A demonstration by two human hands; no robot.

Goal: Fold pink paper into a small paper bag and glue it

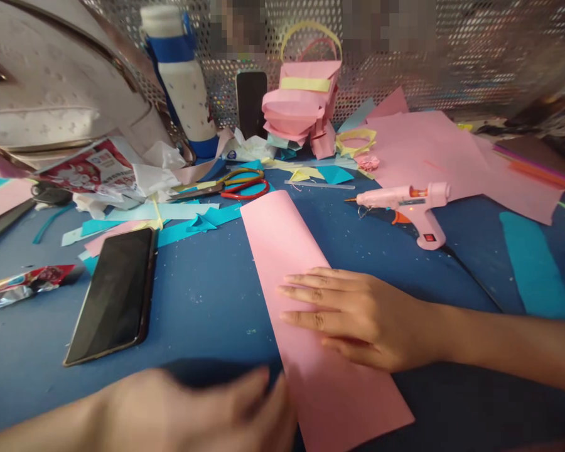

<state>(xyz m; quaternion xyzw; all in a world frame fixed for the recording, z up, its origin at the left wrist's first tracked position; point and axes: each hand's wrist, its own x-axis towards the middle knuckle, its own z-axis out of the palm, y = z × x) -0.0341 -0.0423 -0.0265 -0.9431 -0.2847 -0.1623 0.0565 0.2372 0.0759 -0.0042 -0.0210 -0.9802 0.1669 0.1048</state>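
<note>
A long pink sheet of paper (pixel 320 402), seemingly folded lengthwise, slants across the blue table in front of me. Flat on its middle lies my right hand (pixel 358 320), fingers stretched out toward the left edge. My left hand (pixel 207 408) is smeared by motion at the bottom, close to the sheet's lower left edge. Whether its fingers pinch the paper cannot be made out.
Left of the sheet lies a phone (pixel 113 295). Beyond are scissors (pixel 245 185), coloured scraps (pixel 193 223), a bottle (pixel 183 88) and a pink paper backpack model (pixel 301 100). A corded pink glue gun (pixel 409 204) rests at right, near larger pink sheets (pixel 419 144).
</note>
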